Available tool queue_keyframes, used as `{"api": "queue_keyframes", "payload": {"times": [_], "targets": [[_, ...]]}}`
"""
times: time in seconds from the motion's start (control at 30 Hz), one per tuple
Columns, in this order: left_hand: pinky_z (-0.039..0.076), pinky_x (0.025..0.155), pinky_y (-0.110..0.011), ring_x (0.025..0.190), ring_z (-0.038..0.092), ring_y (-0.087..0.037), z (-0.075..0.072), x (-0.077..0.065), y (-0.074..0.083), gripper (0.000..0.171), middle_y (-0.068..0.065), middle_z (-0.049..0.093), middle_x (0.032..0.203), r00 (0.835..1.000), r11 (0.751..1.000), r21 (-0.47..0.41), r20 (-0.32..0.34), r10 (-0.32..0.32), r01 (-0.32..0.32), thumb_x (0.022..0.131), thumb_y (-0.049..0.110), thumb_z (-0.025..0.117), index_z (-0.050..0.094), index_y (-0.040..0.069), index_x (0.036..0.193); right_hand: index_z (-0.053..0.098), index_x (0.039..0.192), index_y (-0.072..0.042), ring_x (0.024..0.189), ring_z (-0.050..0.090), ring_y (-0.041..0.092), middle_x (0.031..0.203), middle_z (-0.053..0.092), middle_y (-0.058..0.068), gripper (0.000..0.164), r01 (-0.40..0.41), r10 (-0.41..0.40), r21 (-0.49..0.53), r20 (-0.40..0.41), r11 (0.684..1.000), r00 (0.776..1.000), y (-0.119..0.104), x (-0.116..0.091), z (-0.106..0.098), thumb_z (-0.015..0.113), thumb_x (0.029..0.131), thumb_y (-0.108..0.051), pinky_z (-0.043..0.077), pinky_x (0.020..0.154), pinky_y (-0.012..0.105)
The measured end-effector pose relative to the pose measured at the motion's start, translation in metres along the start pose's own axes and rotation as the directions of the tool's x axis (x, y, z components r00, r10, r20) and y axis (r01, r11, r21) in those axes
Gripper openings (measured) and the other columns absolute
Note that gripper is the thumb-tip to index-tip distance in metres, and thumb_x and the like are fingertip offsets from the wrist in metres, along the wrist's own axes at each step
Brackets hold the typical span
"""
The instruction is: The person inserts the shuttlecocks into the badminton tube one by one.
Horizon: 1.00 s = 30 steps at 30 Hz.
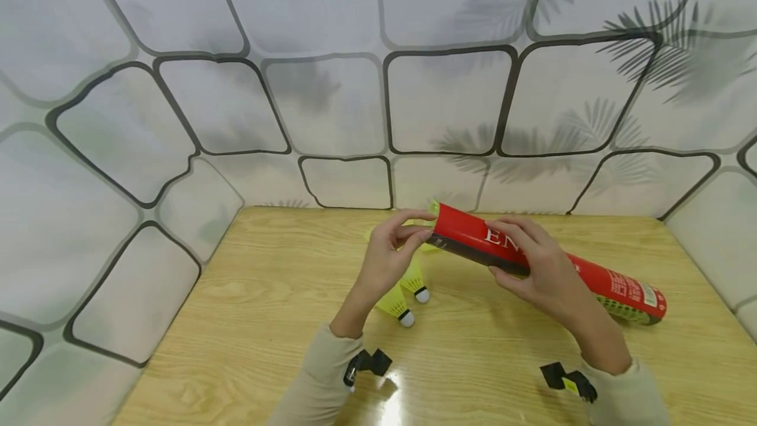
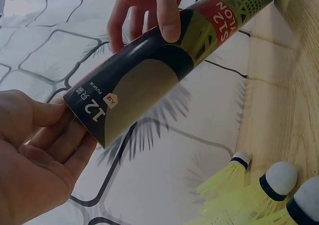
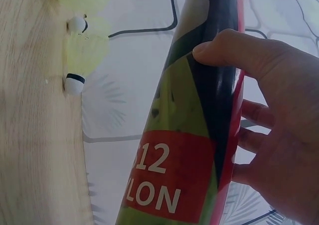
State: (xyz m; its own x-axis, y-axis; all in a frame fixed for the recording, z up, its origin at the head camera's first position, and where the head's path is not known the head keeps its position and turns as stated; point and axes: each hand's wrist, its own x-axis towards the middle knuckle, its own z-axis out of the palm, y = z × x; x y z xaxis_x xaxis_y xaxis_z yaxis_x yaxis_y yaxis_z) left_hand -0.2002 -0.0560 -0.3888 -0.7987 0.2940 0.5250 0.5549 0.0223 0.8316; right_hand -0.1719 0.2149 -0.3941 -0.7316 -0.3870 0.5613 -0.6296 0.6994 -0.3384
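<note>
Right hand [image 1: 544, 271] gripping tube [image 1: 467, 232] mid-body, left hand [image 1: 384, 255] pinching its end; probably handling light, stiff, slick; middle suiting hold.

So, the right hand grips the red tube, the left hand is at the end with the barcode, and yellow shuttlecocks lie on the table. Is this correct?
Not quite: the head view shows the left hand at the end of the red tube opposite the barcode. The rest is right.
</note>
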Motion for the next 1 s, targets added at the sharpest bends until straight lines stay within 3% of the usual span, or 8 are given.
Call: {"api": "queue_keyframes", "payload": {"times": [0.33, 0.5, 0.67, 0.83, 1.0], "targets": [[0.056, 0.094, -0.033, 0.111, 0.071, -0.022, 0.0, 0.001, 0.002, 0.025, -0.018, 0.074, 0.115, 0.999, 1.0, 0.028, 0.054, -0.011, 0.01, 0.104, 0.002, 0.058, 0.062, 0.003, 0.129, 0.06, 0.138, -0.011, 0.12, 0.056, 0.028, 0.136, 0.057, 0.008, 0.077, 0.014, -0.014, 0.004, -0.006, 1.0, 1.0, 0.0, 0.003, -0.004, 0.092, 0.069, 0.0, 0.056, 0.088, 0.055], [0.056, 0.095, -0.033, 0.112, 0.071, -0.022, -0.004, 0.0, 0.003, 0.025, -0.018, 0.074, 0.116, 0.998, 1.0, 0.003, 0.063, -0.016, 0.016, 0.104, 0.002, 0.059, 0.062, 0.003, 0.129, 0.06, 0.139, -0.012, 0.12, 0.057, 0.026, 0.136, 0.057, 0.007, 0.077, 0.014, -0.014, 0.004, -0.008, 1.0, 1.0, 0.002, 0.002, -0.003, 0.092, 0.069, -0.002, 0.055, 0.089, 0.048], [0.057, 0.09, -0.032, 0.11, 0.071, -0.026, -0.016, 0.002, 0.001, 0.023, -0.018, 0.073, 0.118, 0.998, 0.999, -0.044, 0.06, 0.019, -0.016, 0.103, 0.001, 0.059, 0.062, -0.002, 0.126, 0.06, 0.139, -0.012, 0.118, 0.058, 0.027, 0.136, 0.057, 0.008, 0.076, -0.005, 0.005, -0.002, -0.015, 1.0, 1.0, 0.003, 0.0, -0.005, 0.091, 0.071, -0.002, 0.056, 0.088, 0.05], [0.057, 0.091, -0.036, 0.107, 0.07, -0.032, -0.03, 0.003, -0.008, 0.022, -0.018, 0.072, 0.119, 0.998, 0.999, 0.004, 0.033, 0.047, -0.047, 0.102, -0.002, 0.06, 0.063, -0.003, 0.124, 0.059, 0.141, -0.013, 0.12, 0.058, 0.03, 0.137, 0.056, 0.01, 0.077, -0.039, 0.039, -0.006, -0.023, 0.999, 0.999, 0.006, -0.002, -0.008, 0.091, 0.072, -0.004, 0.056, 0.09, 0.056], [0.057, 0.095, -0.042, 0.108, 0.069, -0.034, -0.044, 0.002, -0.02, 0.02, -0.019, 0.07, 0.118, 1.0, 0.998, 0.067, -0.017, 0.016, -0.015, 0.1, -0.004, 0.062, 0.065, -0.004, 0.12, 0.059, 0.142, -0.014, 0.12, 0.057, 0.028, 0.136, 0.057, 0.009, 0.079, -0.045, 0.045, -0.019, -0.029, 0.999, 0.999, 0.009, -0.004, -0.01, 0.091, 0.071, -0.005, 0.056, 0.092, 0.054]]}}
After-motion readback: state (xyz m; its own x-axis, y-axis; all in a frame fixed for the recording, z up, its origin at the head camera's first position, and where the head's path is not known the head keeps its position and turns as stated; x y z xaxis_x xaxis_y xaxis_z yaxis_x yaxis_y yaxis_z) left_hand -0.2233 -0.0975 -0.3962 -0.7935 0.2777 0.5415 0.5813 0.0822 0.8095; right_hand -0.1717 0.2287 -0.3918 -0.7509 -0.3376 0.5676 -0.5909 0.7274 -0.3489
